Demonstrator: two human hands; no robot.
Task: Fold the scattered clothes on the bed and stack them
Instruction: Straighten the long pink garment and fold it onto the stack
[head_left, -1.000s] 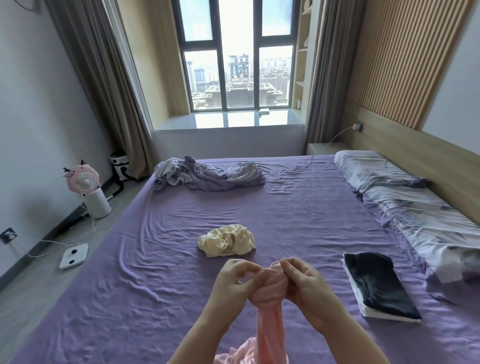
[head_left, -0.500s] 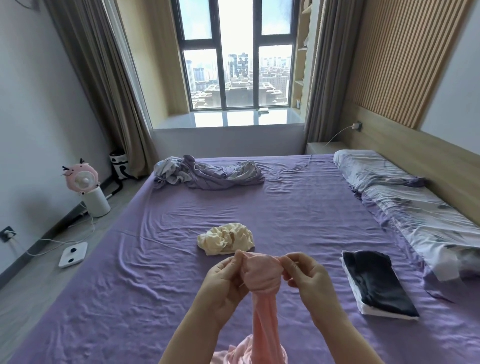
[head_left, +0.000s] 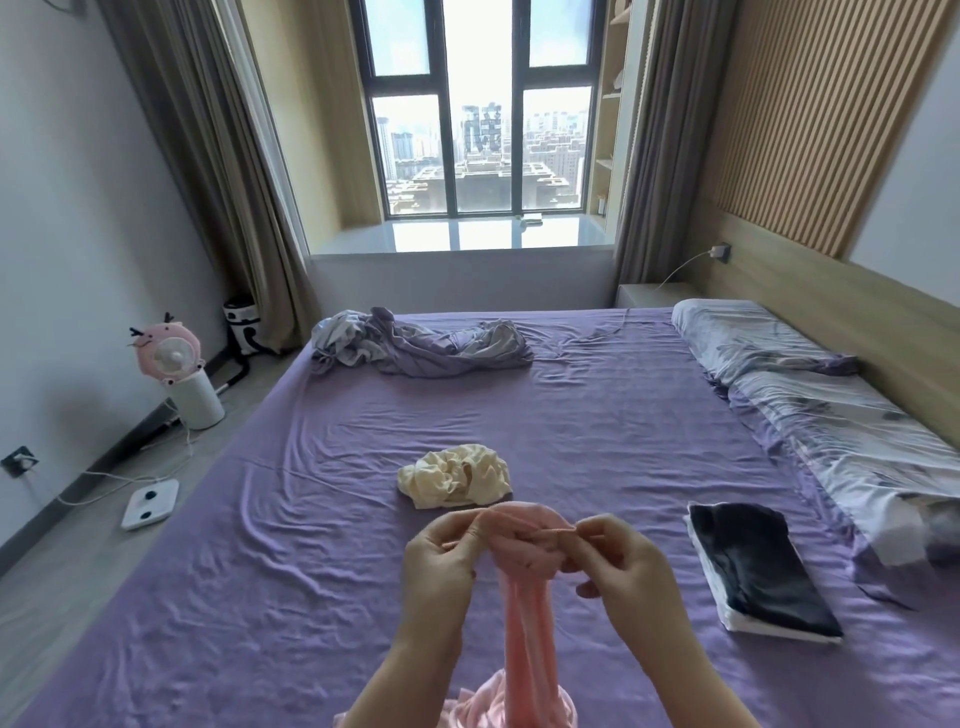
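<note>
Pink knit garment (head_left: 524, 597), soft and limp, hangs in a narrow rope over the bed's near edge. Left hand (head_left: 441, 556) and right hand (head_left: 618, 561) each pinch its top hem; since a second ago the hands have drawn apart, opening the bunched hem, so unfolding has begun and folding has not. Folded stack (head_left: 753, 566), dark over white, flat, right side. Cream garment (head_left: 454, 475), crumpled, mid-bed. Grey-lilac heap (head_left: 421, 345), twisted, far edge of the wrinkled purple bed (head_left: 234, 571).
</note>
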